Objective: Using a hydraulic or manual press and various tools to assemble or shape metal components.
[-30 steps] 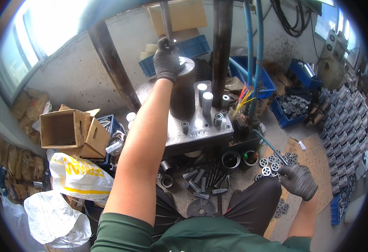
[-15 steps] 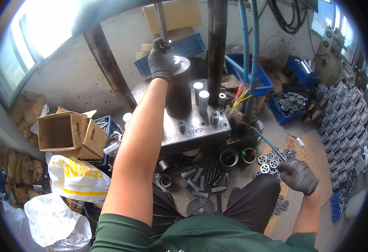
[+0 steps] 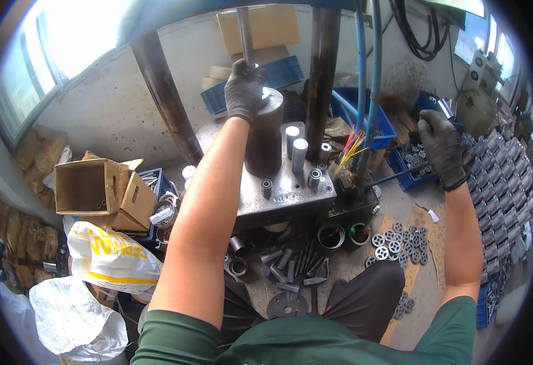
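Observation:
My left hand (image 3: 244,88), in a dark glove, is closed at the lower end of the upright metal rod (image 3: 244,30), just above a large dark steel cylinder (image 3: 263,146). The cylinder stands on a thick steel plate (image 3: 287,201), with several smaller metal cylinders (image 3: 298,155) beside it. My right hand (image 3: 439,146), also gloved, is raised at the right with its fingers curled. A thin blue-grey lever (image 3: 394,177) runs behind it; whether the fingers hold it is hidden.
Dark press columns (image 3: 321,55) and blue hoses (image 3: 360,61) rise behind. Cardboard boxes (image 3: 81,188) and sacks (image 3: 78,322) lie left. Blue crates (image 3: 415,179), gear-like discs (image 3: 394,246) and stacked metal parts (image 3: 500,194) are right. Tools and loose parts (image 3: 287,267) lie on the floor.
My right hand has moved sharply upward from beside the discs, and the lever has swung up with it. My left hand stays at the rod, only slightly shifted with the view.

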